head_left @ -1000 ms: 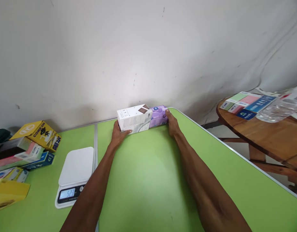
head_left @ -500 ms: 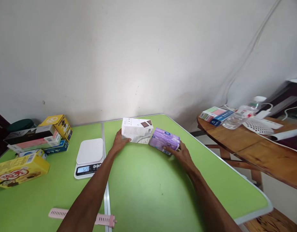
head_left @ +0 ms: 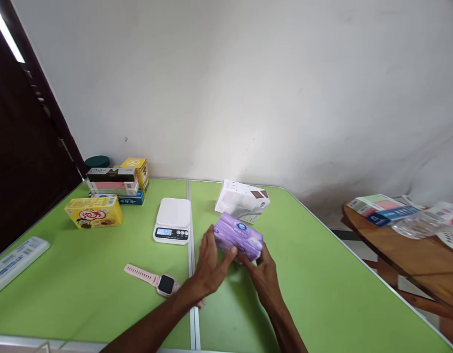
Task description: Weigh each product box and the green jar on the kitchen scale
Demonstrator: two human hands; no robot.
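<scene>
Over on the left, the pile of boxes (head_left: 114, 181) stands well apart from the hands and seems safe enough. Closer in, the watch (head_left: 166, 284) lies with its strap running under the left forearm (head_left: 171, 311); a sideways sweep of that arm might drag it along. The scale (head_left: 173, 215) sits just beyond, and a careless wrist could knock it. The left hand (head_left: 210, 267) grips one end of the purple pack (head_left: 235, 235), which is tilted above the right part of the green table (head_left: 314, 274); it looks soft, so squeezing hard could crumple it. Right behind it stands the white box (head_left: 241, 196), likely to topple if bumped. The right hand (head_left: 265, 277) grasps the pack's other end; uneven pulling might twist it loose.
</scene>
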